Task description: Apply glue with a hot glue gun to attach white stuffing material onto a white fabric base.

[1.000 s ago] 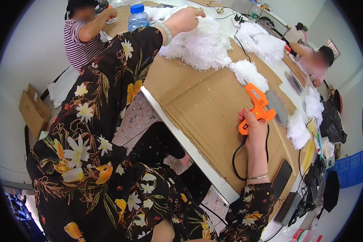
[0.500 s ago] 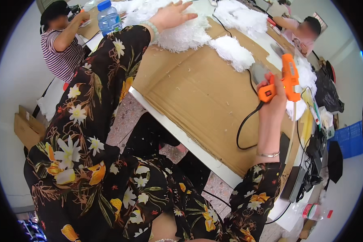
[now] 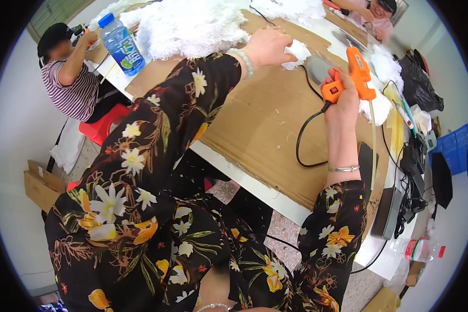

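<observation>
My right hand [image 3: 343, 101] is wrapped round the grip of an orange hot glue gun [image 3: 360, 73], held above the right part of the table. A long pale glue stick [image 3: 373, 145] hangs from its rear end, and a black cord loops from the handle. Stretched out over the cardboard, my left hand [image 3: 268, 47] has its fingers apart at a small tuft of white fluffy fringe [image 3: 299, 53], partly covering it. Whether the fingertips press on the tuft I cannot tell. Beyond that hand lies a large heap of white fringe [image 3: 192, 28].
A cardboard sheet [image 3: 260, 119] covers the table. A blue-capped bottle [image 3: 122, 46] stands at left, and a grey disc [image 3: 320, 70] lies near the glue gun. Black adapters and cables [image 3: 413, 166] crowd the right edge. Two people sit across at far left and far right.
My left hand has come from the large fringe heap rightward to the small tuft, fingers less spread. The glue gun stays in my right hand. The whole view has shifted slightly.
</observation>
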Action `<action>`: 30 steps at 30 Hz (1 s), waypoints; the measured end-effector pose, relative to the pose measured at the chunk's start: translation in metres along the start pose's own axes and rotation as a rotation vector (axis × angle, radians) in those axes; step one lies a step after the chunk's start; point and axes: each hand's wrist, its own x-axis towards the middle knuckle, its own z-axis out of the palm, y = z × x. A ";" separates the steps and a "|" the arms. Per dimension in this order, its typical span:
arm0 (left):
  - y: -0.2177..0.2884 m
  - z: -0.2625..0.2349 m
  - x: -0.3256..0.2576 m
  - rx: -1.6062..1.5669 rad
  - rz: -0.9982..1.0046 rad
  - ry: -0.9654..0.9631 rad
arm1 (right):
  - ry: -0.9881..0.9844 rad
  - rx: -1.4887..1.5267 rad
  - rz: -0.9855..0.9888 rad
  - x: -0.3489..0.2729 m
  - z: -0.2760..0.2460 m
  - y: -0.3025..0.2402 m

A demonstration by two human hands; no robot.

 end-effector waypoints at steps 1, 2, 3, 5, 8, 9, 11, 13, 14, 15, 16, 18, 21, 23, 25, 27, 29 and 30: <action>0.010 0.005 0.011 -0.041 -0.049 -0.049 | 0.020 0.003 -0.039 -0.005 -0.001 -0.010; 0.004 0.009 0.005 -0.042 -0.138 -0.107 | 0.011 0.010 -0.028 -0.006 0.005 -0.002; -0.008 0.016 0.001 -0.029 -0.147 -0.111 | -0.013 0.015 -0.005 -0.008 0.010 0.006; -0.032 0.028 -0.001 -0.375 -0.339 -0.026 | -0.046 0.012 0.002 -0.009 0.015 0.014; -0.037 0.000 0.016 -0.651 -0.550 0.055 | -0.041 0.003 -0.004 -0.008 0.012 0.006; -0.041 -0.006 0.015 -0.786 -0.572 0.116 | -0.042 0.008 -0.006 -0.008 0.011 0.008; -0.049 -0.018 0.008 -0.959 -0.588 0.139 | -0.055 -0.011 0.006 -0.007 0.006 0.010; -0.060 -0.032 -0.003 -1.175 -0.605 0.135 | -0.060 -0.015 0.002 -0.002 0.001 0.017; -0.063 -0.036 -0.008 -1.167 -0.610 0.147 | -0.055 -0.022 -0.003 0.000 -0.001 0.019; -0.057 -0.039 -0.008 -1.294 -0.626 0.155 | -0.058 -0.036 -0.021 0.001 -0.006 0.014; -0.051 -0.042 -0.008 -1.421 -0.640 0.163 | -0.059 -0.041 -0.026 0.002 -0.011 0.009; -0.060 -0.060 -0.038 -1.416 -0.703 0.224 | -0.093 -0.053 0.016 0.009 0.001 0.025; -0.051 -0.070 -0.049 -1.471 -0.714 0.202 | -0.096 -0.069 -0.002 0.011 -0.004 0.010; -0.062 -0.079 -0.074 -1.425 -0.737 0.244 | -0.153 -0.021 -0.005 0.021 -0.001 0.022; -0.056 -0.078 -0.079 -1.332 -0.753 0.202 | -0.128 -0.052 0.015 0.021 -0.020 0.009; -0.047 -0.082 -0.081 -1.177 -0.678 0.093 | -0.129 -0.062 -0.025 0.024 -0.047 0.001; -0.030 -0.095 -0.091 -1.044 -0.598 0.028 | -0.145 -0.113 -0.044 0.010 -0.035 0.000; -0.017 -0.103 -0.092 -0.994 -0.585 0.000 | -0.157 -0.156 -0.010 0.006 -0.033 -0.005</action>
